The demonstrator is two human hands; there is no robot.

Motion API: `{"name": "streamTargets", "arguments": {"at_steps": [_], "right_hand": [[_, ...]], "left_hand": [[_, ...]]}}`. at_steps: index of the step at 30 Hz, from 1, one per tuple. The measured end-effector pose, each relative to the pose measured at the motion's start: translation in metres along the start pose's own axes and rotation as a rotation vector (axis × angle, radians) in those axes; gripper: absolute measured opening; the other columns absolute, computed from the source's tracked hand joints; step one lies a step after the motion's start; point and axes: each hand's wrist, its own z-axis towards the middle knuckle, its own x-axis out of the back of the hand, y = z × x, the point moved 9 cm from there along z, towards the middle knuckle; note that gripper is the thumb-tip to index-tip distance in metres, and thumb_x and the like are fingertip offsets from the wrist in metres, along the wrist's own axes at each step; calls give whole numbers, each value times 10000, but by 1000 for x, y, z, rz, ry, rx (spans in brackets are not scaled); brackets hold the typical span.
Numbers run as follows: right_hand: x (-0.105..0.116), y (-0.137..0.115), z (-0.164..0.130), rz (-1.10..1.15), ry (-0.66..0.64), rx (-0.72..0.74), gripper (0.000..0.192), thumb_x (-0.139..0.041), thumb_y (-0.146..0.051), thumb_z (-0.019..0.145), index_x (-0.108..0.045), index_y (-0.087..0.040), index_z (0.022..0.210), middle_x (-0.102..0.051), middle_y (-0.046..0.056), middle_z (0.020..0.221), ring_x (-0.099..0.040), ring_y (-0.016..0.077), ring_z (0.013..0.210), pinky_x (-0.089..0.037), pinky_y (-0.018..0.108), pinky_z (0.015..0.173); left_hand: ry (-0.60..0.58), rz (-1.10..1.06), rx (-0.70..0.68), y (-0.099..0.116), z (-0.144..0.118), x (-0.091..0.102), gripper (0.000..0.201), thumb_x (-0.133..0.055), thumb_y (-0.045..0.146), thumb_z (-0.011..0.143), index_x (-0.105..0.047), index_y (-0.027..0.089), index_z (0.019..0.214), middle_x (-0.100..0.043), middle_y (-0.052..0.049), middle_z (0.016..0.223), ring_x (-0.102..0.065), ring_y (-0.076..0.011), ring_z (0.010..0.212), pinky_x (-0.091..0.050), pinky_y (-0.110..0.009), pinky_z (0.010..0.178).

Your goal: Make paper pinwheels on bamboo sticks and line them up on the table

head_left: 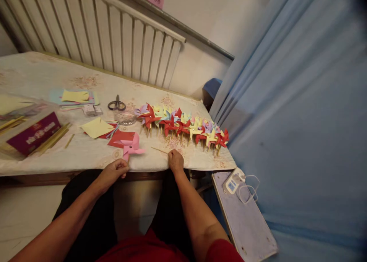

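Observation:
A pink paper pinwheel (pixel 131 148) stands up from my left hand (pixel 115 170), whose fingers are closed on its stick at the table's front edge. My right hand (pixel 176 161) is closed around one end of a thin wooden stick (pixel 159 150), which points left over the tablecloth. Behind the pinwheel lie a red paper sheet (pixel 114 142) and a pile of cut sheets with a yellow one (pixel 98 127) on top. To the right, several finished pinwheels (pixel 183 127) in red, yellow, purple and blue stand in a dense row.
Black scissors (pixel 117 103) and a clear dish (pixel 126 118) lie beyond the paper. Small boxes (pixel 92 110), more cut sheets (pixel 75 96) and a purple-labelled bag (pixel 34 134) with sticks are at left. A white device (pixel 234 181) with a cable rests on a side bench (pixel 248 223), beside a blue curtain (pixel 304 113).

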Motion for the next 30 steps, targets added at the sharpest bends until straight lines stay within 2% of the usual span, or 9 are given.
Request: {"name": "streamTargets", "arguments": {"at_steps": [19, 30], "right_hand": [[-1, -12, 2, -109, 44, 114, 131, -562, -156, 896, -643, -190, 799, -684, 56, 859, -565, 193, 853, -390, 286, 824], [1, -13, 0, -139, 38, 139, 97, -596, -186, 889, -671, -194, 829, -669, 68, 882, -550, 212, 894, -390, 301, 845]], "left_hand": [[-11, 11, 13, 2, -1, -1, 422, -729, 574, 677, -531, 204, 727, -550, 47, 572, -476, -140, 566, -385, -265, 603], [0, 13, 7, 8, -4, -1, 455, -742, 608, 649, -552, 203, 729, -552, 43, 566, -482, -143, 562, -393, -265, 600]]}}
